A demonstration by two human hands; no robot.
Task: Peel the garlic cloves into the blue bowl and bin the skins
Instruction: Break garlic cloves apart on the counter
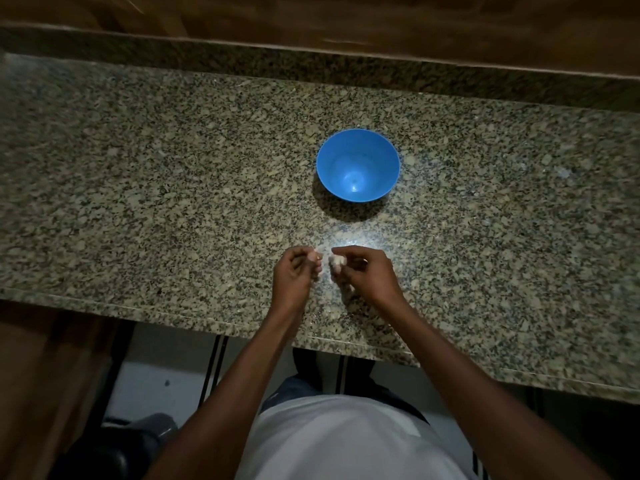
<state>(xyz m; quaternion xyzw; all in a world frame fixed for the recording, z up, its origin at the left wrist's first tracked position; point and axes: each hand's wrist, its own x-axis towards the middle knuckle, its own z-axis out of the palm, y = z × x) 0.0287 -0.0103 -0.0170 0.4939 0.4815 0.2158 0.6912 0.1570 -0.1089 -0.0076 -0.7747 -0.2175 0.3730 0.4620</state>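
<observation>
Garlic (336,260) in right hand's (363,271) curled grip

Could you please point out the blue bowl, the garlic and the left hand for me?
blue bowl (390,151): head view, on its inner right wall.
garlic (337,260): head view, on the pale piece that the right hand holds.
left hand (294,271): head view, on its palm.
</observation>
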